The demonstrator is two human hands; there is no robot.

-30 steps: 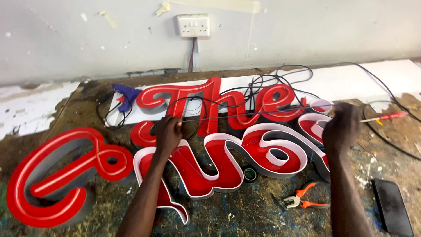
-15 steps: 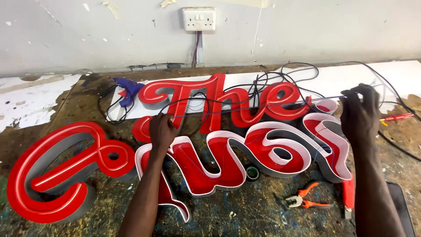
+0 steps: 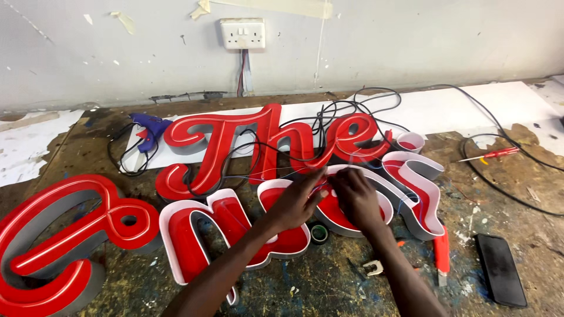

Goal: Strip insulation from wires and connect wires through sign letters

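Large red script sign letters with white walls lie face up on a worn workbench: an upper piece (image 3: 270,144) and a lower hollow piece (image 3: 229,235). My left hand (image 3: 296,205) and my right hand (image 3: 355,199) meet over the middle of the lower piece, fingertips pinched together on thin blue and red wires (image 3: 405,202) that run across the letters. A tangle of black cable (image 3: 329,117) lies over the upper piece.
A big red curled letter (image 3: 64,235) lies at the left. Also here: a blue glue gun (image 3: 147,126), a wall socket (image 3: 242,33), a red screwdriver (image 3: 499,154), a black phone (image 3: 500,269), a black tape roll (image 3: 319,233), a red-handled tool (image 3: 442,252) and a white board (image 3: 470,105).
My hands were wide apart along the letters. Both have come together at the middle of the lower piece, and the view has shifted closer.
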